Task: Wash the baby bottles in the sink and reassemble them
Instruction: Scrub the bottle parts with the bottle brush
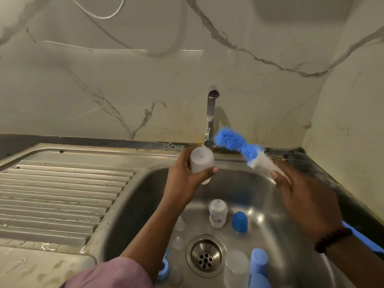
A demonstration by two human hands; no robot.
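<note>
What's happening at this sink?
A person is washing baby bottles. The left hand holds a clear plastic bottle over the steel sink, its grip around the body. The right hand holds a blue and white bottle brush, outside the bottle. More bottles, teats and blue caps lie in the basin.

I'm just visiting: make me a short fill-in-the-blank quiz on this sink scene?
1. The left hand holds a clear bottle over the ____.
2. The right hand holds a brush with white and ____ bristles.
3. The tap is made of ____.
4. The drain lies at the sink's ____.

Missing words: sink; blue; metal; bottom
</note>
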